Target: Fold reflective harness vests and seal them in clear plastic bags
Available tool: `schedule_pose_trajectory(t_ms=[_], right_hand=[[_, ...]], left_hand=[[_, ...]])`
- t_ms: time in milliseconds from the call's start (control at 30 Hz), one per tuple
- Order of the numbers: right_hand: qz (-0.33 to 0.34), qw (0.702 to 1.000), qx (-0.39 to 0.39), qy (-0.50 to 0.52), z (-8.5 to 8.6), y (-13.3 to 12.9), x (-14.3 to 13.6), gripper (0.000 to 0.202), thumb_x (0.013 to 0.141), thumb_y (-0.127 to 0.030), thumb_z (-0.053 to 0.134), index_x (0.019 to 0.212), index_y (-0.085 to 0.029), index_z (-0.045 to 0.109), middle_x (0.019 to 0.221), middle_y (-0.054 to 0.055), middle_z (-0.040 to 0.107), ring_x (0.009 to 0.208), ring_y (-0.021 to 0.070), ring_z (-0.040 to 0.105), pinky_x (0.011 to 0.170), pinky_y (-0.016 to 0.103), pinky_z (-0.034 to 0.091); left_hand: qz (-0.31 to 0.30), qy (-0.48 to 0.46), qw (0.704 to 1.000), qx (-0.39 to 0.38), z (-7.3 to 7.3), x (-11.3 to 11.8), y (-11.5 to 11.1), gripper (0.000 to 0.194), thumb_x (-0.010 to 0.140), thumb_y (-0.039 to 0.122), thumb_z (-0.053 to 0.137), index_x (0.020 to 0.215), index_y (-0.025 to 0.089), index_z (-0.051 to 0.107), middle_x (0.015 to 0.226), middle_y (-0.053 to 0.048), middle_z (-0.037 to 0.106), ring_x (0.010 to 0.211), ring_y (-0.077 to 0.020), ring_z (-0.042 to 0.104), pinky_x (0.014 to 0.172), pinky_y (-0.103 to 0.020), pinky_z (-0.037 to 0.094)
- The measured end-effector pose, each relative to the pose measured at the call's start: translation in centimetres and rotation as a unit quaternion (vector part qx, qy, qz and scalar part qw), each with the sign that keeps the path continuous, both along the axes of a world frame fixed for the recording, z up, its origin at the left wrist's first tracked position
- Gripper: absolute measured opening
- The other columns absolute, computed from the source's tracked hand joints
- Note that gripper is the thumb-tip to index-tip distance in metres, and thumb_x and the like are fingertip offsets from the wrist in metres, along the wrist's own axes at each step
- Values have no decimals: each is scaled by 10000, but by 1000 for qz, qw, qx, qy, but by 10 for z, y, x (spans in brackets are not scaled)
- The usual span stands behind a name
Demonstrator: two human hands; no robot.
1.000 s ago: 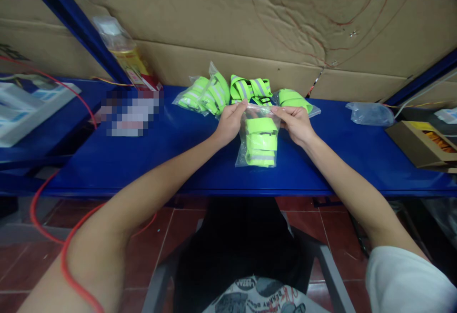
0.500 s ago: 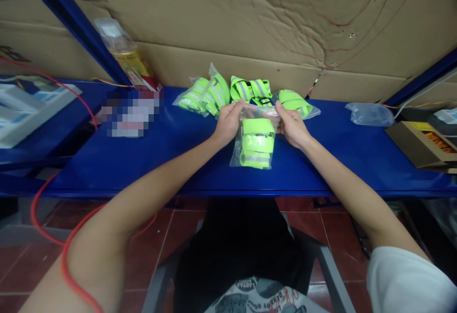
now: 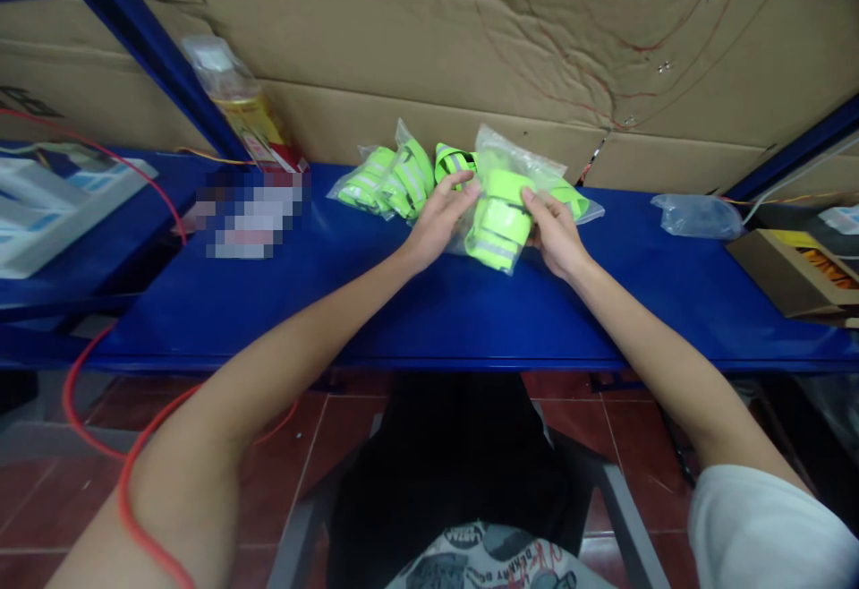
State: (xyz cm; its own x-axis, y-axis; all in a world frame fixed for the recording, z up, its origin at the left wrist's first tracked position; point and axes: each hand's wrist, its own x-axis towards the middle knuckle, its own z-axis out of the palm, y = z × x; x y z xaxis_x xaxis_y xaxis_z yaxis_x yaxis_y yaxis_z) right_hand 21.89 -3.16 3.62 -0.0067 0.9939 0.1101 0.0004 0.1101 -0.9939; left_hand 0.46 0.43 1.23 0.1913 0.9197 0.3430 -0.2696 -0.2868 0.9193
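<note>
A clear plastic bag with a folded neon-yellow reflective strap (image 3: 497,222) in it is held above the blue table. My right hand (image 3: 554,229) pinches the bag's right side, thumb on the front. At its left side is my left hand (image 3: 443,217), fingers curved and apart, close to the plastic. The bag's upper end points up and tilts right. Behind, two bagged straps (image 3: 406,179) lie to the left, a loose strap (image 3: 451,159) is partly covered, and another bagged strap (image 3: 573,201) shows at the right.
On the blue table (image 3: 282,320), a bottle (image 3: 245,110) stands at the back left and a flat plastic bag (image 3: 698,216) lies right. An open cardboard box (image 3: 771,276) sits at the right edge. A red hose (image 3: 124,482) loops by my left arm.
The held bag has turned, its upper end now rising behind the strap. My left hand has let go of the bag's top edge, and my right hand has moved from that edge to the bag's side.
</note>
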Motion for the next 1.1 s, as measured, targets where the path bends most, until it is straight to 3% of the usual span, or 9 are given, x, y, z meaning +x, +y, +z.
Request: schedule_pose_trajectory(t_ms=[133,233,367,500,600,733,900,1000,1100], right_hand=[[-59,997,39,17,-3,9,5,855,764,-935,803,1342,-307,762,1137,78,843,1103,311,807,838,438,690],[-40,999,15,25,-2,10,5,894,785,-992,718,1364,-311,746,1149,89,841,1118,317,809,794,405,686],[18,999,-20,30,5,4,1,958,789,-1020,666,1413,-293,693,1228,105,834,1081,302,819,664,333,676],[39,999,0,21,6,-1,0,863,842,-915,740,1433,-292,650,1245,81,829,966,250,821,617,302,675],[38,999,6,3,3,-1,0,748,877,-870,751,1347,-294,672,1170,65,827,896,215,805,599,282,668],[52,998,17,-8,1,-1,-1,669,897,-838,766,1279,-293,697,1110,59,807,870,196,789,587,274,662],[54,998,30,-2,2,-2,-1,615,855,-794,837,1179,-284,724,1042,46,783,827,180,765,575,268,644],[35,998,43,-21,2,2,4,590,861,-786,831,1156,-286,725,1030,44,772,815,175,748,566,268,623],[5,997,67,-47,-1,10,10,573,873,-781,822,1151,-289,725,1029,49,769,798,181,733,529,269,570]], left_hand=[[-59,107,992,-4,-3,1,-15,831,740,456,1057,1455,271,675,880,-57,800,605,-206,736,535,-321,591],[-43,121,992,-1,-4,2,-19,755,775,470,1025,1419,243,703,713,-12,727,498,-183,654,492,-328,555],[104,67,991,56,11,-9,-10,682,799,557,1001,1348,233,760,844,-44,739,764,-231,761,658,-327,591],[269,27,945,183,33,-38,9,523,906,552,920,1314,286,729,1313,-72,764,1329,-300,705,1034,-356,589],[388,37,885,255,40,-68,30,307,1049,267,737,1335,269,624,1390,-36,732,1346,-216,653,1238,-386,488],[481,95,842,226,35,-101,61,296,1015,-25,589,1220,183,544,1330,-32,688,1273,-145,609,1242,-388,436],[430,177,883,58,21,-109,77,352,991,351,823,995,223,495,950,22,635,990,-169,656,878,-361,490],[357,216,904,94,22,-104,64,501,854,529,930,1016,244,552,981,-11,686,1029,-249,688,817,-388,514],[306,271,900,153,28,-100,41,462,916,547,879,1125,247,597,1086,-42,725,1163,-291,690,902,-432,556]])
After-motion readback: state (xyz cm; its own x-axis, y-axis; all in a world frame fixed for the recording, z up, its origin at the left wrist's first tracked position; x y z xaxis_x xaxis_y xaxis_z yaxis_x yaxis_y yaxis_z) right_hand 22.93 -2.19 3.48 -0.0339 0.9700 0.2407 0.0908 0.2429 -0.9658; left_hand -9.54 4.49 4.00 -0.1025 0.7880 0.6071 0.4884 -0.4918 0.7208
